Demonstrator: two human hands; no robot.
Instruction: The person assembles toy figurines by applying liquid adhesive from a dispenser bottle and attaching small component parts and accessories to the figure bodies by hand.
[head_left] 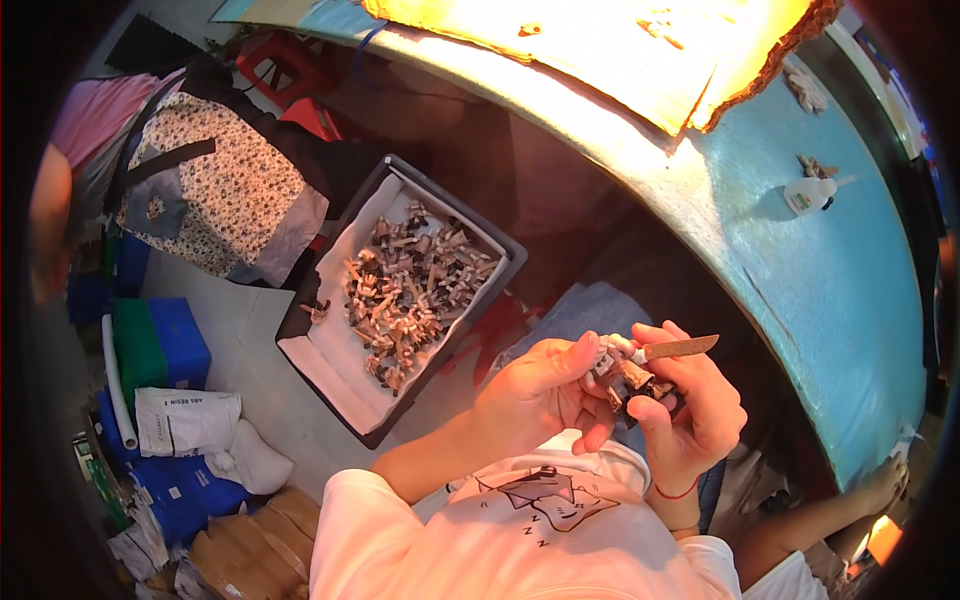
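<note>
Fingers pinched on one small piece (632,376), left hand (548,388) and right hand (700,402) gripping opposite sides, probably to steady it. Brown blade-like part (683,348) juts rightward. Similar pieces (415,285) heaped in tray (515,254) at left; white lining (335,372) likely against scuffs.

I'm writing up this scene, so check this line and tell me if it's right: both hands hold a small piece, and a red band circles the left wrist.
Not quite. The left hand and right hand do hold a small piece, but the red band circles the right wrist, as the head view shows.
</note>
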